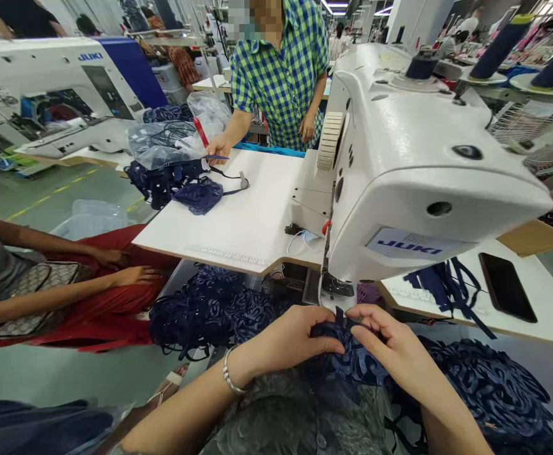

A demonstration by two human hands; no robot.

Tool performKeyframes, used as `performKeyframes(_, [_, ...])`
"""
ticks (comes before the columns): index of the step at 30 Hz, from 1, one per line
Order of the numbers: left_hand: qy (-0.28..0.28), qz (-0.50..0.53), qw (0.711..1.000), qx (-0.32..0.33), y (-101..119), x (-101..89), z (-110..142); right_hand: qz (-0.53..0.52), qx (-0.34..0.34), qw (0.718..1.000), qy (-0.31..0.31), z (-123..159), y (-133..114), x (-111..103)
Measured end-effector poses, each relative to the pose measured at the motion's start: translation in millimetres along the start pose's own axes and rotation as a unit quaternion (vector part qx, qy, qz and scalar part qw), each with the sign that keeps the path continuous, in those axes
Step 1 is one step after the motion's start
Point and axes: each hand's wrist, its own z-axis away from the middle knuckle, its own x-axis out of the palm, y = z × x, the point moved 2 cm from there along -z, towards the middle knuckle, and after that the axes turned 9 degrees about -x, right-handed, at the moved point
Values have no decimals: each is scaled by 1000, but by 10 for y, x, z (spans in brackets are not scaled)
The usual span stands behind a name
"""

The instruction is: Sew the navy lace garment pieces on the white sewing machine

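My left hand (288, 341), with a silver bracelet at the wrist, pinches a piece of navy lace fabric (352, 363) just below the presser foot (337, 289) of a white Juki sewing machine (399, 183). Beside it, my right hand (390, 344) pinches the same navy piece from the right, fingertips almost meeting the left ones. The fabric's top edge sticks up between both hands. More navy lace lies heaped in my lap at the right (494, 385) and under the table at the left (210, 309).
A person in a green checked shirt (280, 69) stands across the white table (252, 215), one hand on a plastic bag (172, 139) of navy pieces. A seated person's arms (58, 284) reach in from the left. A black phone (506, 287) and navy straps (440, 281) lie at right.
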Motion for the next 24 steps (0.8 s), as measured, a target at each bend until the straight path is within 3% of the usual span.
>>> performKeyframes(3, [63, -71, 995, 19, 82, -54, 11, 90, -61, 994, -10, -89, -46, -3])
performKeyframes(8, [195, -197, 960, 39, 66, -103, -53, 195, -209, 952, 113, -227, -102, 45])
performKeyframes(11, [251, -240, 933, 97, 29, -85, -58, 187, -181, 958, 118, -232, -54, 80])
performKeyframes(14, [335, -263, 883, 199, 15, -35, 13, 160, -176, 963, 123, -205, -20, 88])
performKeyframes(16, [329, -288, 858, 269, 7, 32, 75, 153, -194, 963, 106, -194, -14, 96])
performKeyframes(18, [271, -340, 849, 300, -6, 107, 123, 140, -187, 969, 85, -194, 2, 100])
performKeyframes(20, [220, -399, 843, 288, -16, 158, 156, 106, -162, 978, 75, -197, 31, 96])
performKeyframes(24, [195, -464, 834, 226, 3, 170, 180, -6, -75, 995, 61, -206, 131, 88])
